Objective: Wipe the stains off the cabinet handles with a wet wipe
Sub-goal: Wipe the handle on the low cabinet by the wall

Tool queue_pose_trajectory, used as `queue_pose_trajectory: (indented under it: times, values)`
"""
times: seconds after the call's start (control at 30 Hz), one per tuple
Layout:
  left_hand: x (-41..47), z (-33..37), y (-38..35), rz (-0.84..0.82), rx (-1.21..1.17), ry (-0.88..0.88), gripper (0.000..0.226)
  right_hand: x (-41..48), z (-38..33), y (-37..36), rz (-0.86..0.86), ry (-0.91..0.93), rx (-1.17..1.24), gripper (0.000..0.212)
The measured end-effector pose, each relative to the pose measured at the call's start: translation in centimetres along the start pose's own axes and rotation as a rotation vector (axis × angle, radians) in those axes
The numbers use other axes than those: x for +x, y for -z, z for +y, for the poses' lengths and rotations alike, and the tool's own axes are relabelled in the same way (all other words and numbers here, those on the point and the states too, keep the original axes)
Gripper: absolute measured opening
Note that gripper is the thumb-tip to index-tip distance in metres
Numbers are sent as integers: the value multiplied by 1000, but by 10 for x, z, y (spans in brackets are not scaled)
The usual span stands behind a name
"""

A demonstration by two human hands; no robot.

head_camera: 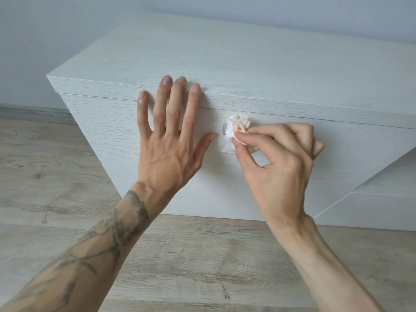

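Note:
A low white wood-grain cabinet (225, 64) stands against the wall. My right hand (276, 167) pinches a crumpled white wet wipe (236, 126) with an orange stain on it and presses it against a handle (224, 131) on the cabinet's front panel. The wipe and my fingers cover most of the handle; only a small grey edge shows at its left. My left hand (167, 143) lies flat on the front panel just left of the handle, fingers spread, fingertips reaching the top edge, thumb pointing toward the wipe.
Light wood-look laminate floor (56, 176) spreads below and left of the cabinet. A pale grey wall (45, 30) with a skirting board runs behind. A second white cabinet section (382, 199) continues at the lower right.

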State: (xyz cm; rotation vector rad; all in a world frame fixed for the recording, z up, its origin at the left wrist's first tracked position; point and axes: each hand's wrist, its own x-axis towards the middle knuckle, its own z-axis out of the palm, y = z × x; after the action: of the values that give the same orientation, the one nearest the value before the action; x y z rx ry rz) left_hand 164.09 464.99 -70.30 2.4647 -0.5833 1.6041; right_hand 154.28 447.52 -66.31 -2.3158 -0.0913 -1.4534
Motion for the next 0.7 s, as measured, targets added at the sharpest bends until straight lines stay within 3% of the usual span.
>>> queue_pose_trajectory:
  times: [0.3,0.47,0.7]
  values:
    - [-1,1,-1,-2,3,11,80,5,7,-4,-28,102,6,7]
    - [0,2,1,-3,2,21,80,-3,35,15,15,14,22,8]
    - [-1,-1,-2,1,-3,6,84,-2,40,12,-8,89,51,7]
